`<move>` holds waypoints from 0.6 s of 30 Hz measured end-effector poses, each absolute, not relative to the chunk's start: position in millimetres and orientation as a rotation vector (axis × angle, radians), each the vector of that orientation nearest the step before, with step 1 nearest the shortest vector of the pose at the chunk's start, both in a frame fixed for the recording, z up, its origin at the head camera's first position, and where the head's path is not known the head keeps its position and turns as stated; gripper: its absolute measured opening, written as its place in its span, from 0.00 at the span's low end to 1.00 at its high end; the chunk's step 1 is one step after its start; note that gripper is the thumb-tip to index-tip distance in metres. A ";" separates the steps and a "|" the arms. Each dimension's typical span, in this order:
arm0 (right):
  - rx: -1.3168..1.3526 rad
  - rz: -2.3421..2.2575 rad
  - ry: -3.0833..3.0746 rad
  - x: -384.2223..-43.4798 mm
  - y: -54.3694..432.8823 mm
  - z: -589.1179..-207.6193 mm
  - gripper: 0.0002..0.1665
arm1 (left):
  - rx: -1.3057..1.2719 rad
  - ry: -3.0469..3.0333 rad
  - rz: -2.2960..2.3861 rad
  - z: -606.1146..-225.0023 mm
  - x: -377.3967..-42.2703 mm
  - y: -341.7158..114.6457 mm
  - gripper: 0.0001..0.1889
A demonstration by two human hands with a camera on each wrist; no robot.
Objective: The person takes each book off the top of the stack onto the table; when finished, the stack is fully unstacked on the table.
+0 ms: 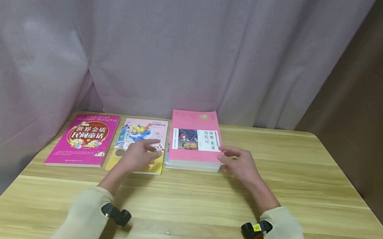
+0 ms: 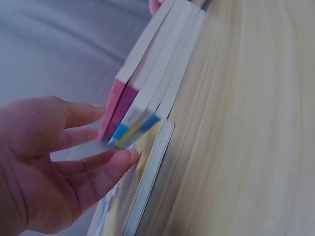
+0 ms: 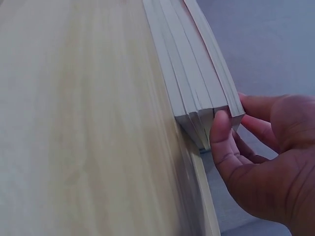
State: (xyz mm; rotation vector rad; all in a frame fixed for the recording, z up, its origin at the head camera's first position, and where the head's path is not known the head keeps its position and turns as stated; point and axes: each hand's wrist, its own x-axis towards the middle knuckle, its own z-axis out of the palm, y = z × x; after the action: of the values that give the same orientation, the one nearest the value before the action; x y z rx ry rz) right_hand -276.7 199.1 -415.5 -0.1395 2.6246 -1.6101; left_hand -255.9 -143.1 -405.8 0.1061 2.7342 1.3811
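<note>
A stack of books (image 3: 189,64) lies at the table's back middle. On top is a pink book (image 1: 196,120) with a picture band and Chinese title. My right hand (image 1: 241,165) is at the stack's right side, thumb and fingertips against the upper books' edges. To the left, my left hand (image 1: 139,155) is held over a yellow-and-pink book (image 1: 157,167) with a cartoon figure, thumb and fingers apart. In the left wrist view, these fingers (image 2: 86,114) point at the spines, the nearest fingertip right beside the pink one, with nothing gripped.
A magenta book (image 1: 74,156) lies flat at the far left, beside the yellow-and-pink one. The wooden table (image 1: 183,211) extends toward me and to the right. Behind it hangs a grey curtain (image 1: 172,44). Black wrist straps with cameras (image 1: 115,213) sit over both pale sleeves.
</note>
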 end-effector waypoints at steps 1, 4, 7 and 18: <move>-0.132 -1.617 2.613 -276.8 199.8 -415.0 0.28 | 0.114 2.700 1.424 -406.4 -256.7 -140.2 0.30; -0.126 -1.639 2.574 -277.6 202.6 -413.7 0.27 | 0.140 2.634 1.496 -409.2 -259.0 -132.7 0.29; -0.112 -1.637 2.538 -277.4 206.0 -411.4 0.27 | 0.179 2.606 1.526 -412.1 -261.2 -125.9 0.28; -0.168 -1.549 2.424 -278.4 223.0 -405.4 0.30 | 0.145 2.617 1.476 -413.5 -263.5 -112.7 0.29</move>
State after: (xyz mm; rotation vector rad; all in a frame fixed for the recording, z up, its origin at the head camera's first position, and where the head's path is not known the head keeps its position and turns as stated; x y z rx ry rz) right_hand -278.4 223.0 -405.4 -0.1685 2.4241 -1.5491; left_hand -263.5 -112.7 -413.5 0.1449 2.6167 1.4758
